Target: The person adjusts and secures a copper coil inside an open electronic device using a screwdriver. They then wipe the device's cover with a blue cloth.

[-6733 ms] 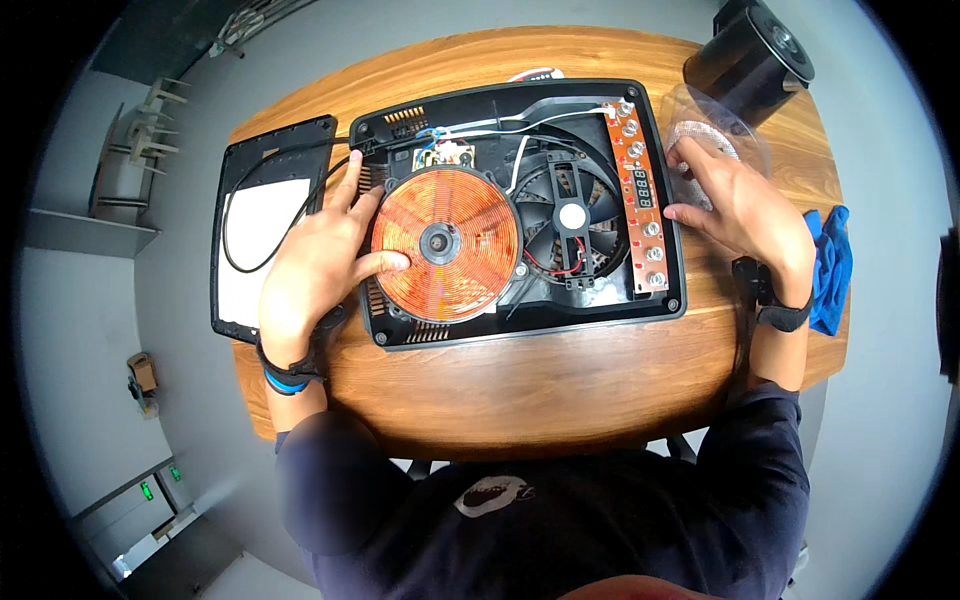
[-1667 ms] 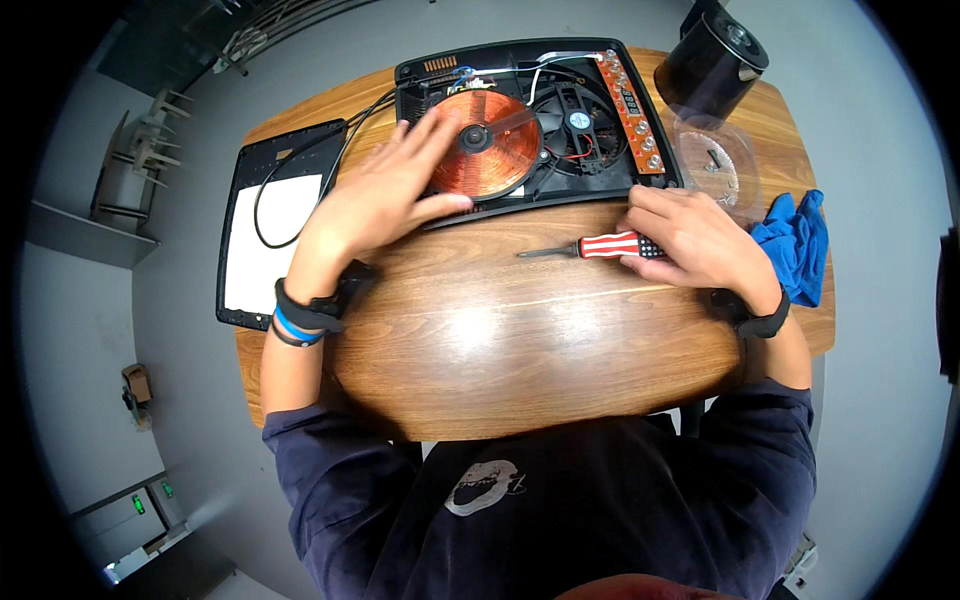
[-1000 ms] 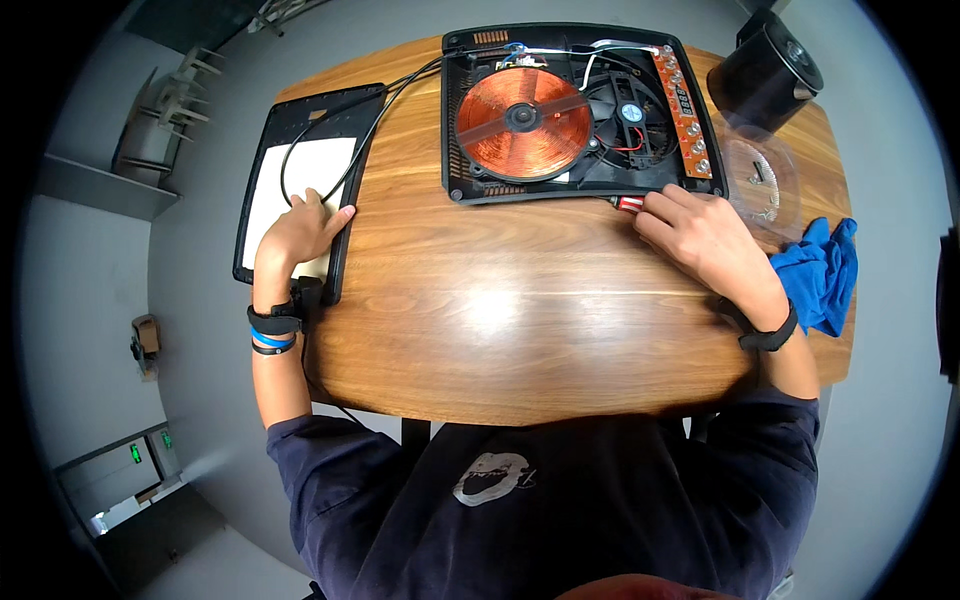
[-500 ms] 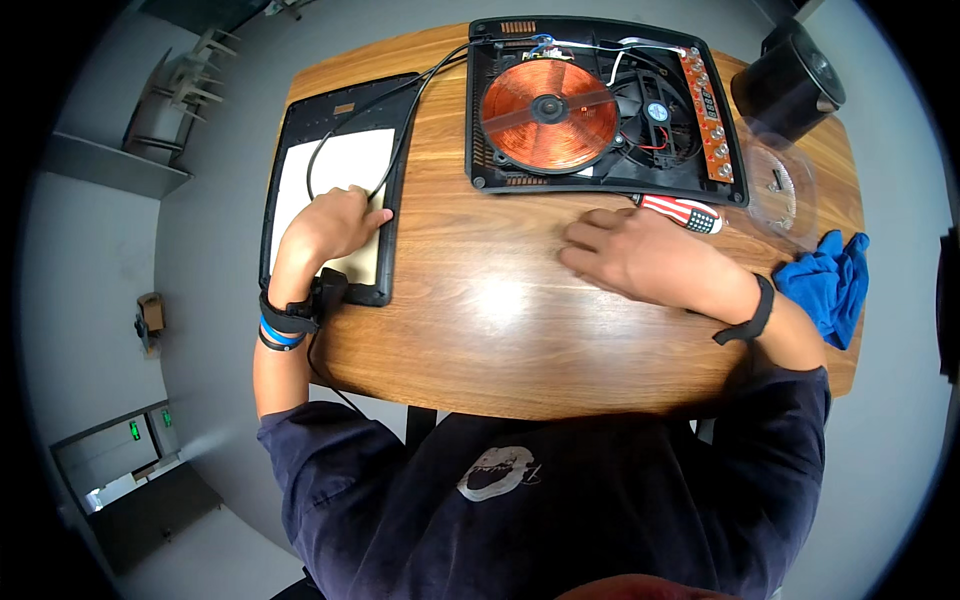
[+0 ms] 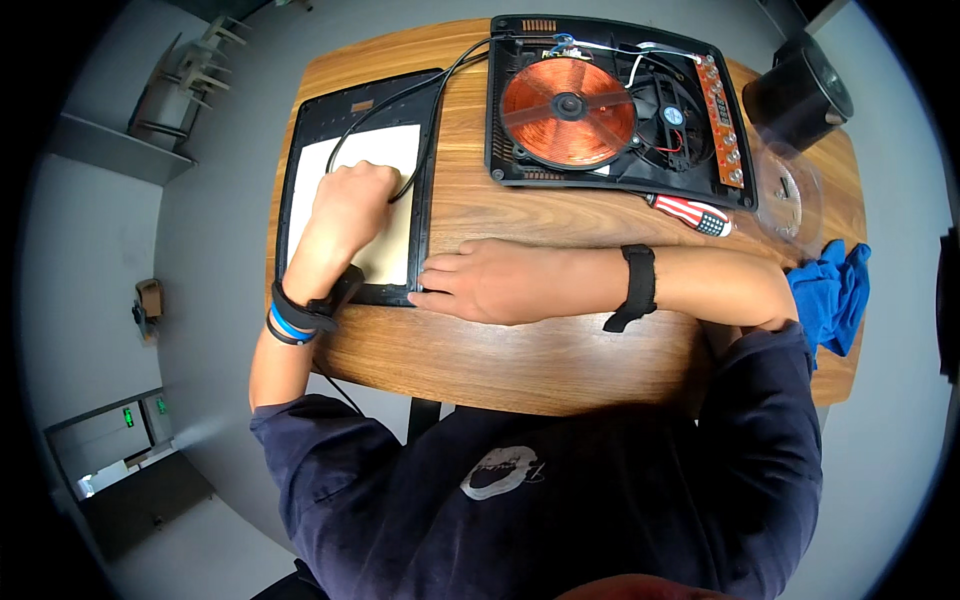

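On the left of the table lies a black rectangular cover panel with a cream sheet on its middle. Over that sheet my left hand is closed in a fist on a black power cord, which loops across the panel. My right hand rests flat and open, palm down. Its fingertips touch the panel's right edge near the lower corner. Farther back sits the open induction cooker base, showing a round copper coil, a black fan and an orange control board.
In front of the base lies a screwdriver with a red, white and dark patterned handle. To the right are a clear plastic tray, a blue cloth and a black cylindrical container. The wooden table's near edge runs close to my body.
My right hand has moved left from beside the screwdriver to the panel's edge. My left hand has curled tighter over the sheet. The whole view has shifted slightly.
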{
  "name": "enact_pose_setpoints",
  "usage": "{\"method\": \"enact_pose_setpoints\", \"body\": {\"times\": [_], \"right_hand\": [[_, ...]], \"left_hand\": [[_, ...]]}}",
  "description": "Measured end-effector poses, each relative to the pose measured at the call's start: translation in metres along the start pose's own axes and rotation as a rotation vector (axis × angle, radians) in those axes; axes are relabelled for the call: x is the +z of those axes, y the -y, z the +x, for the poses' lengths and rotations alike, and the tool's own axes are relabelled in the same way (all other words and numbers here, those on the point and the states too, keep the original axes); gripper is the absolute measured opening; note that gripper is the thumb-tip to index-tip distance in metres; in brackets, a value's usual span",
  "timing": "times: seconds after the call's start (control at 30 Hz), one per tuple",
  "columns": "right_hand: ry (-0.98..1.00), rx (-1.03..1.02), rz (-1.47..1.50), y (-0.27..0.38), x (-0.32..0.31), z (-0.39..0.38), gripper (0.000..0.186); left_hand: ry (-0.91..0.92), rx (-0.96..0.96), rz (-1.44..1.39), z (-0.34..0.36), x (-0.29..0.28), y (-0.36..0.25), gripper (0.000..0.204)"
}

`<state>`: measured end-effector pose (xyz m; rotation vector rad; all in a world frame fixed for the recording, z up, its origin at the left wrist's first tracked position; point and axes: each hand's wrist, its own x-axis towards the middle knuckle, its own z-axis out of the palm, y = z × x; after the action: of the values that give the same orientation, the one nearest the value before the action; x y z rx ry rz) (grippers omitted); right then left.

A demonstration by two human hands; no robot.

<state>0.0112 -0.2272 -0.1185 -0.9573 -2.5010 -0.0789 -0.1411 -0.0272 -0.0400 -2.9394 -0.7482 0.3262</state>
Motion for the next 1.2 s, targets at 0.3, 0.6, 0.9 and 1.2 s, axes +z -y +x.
{"method": "enact_pose_setpoints", "body": {"times": [0.3, 0.6, 0.9, 1.2], "right_hand": [[0.15, 0.09, -0.026, 0.001, -0.019, 0.001, 0.021], [0.299, 0.232, -0.142, 0.026, -0.045, -0.023, 0.031], [0.277, 0.169, -0.242, 0.023, -0.063, -0.056, 0.009], [0.325, 0.211, -0.202, 0.028, -0.091, -0.08, 0.013]], "left_hand": [[-0.146, -0.146, 0.0, -0.009, -0.041, 0.026, 0.007], [-0.253, -0.301, -0.061, 0.01, -0.028, 0.076, 0.012], [-0.408, -0.339, -0.041, 0.008, -0.045, 0.082, 0.013], [-0.641, -0.34, -0.121, 0.012, -0.065, 0.085, 0.013]]}}
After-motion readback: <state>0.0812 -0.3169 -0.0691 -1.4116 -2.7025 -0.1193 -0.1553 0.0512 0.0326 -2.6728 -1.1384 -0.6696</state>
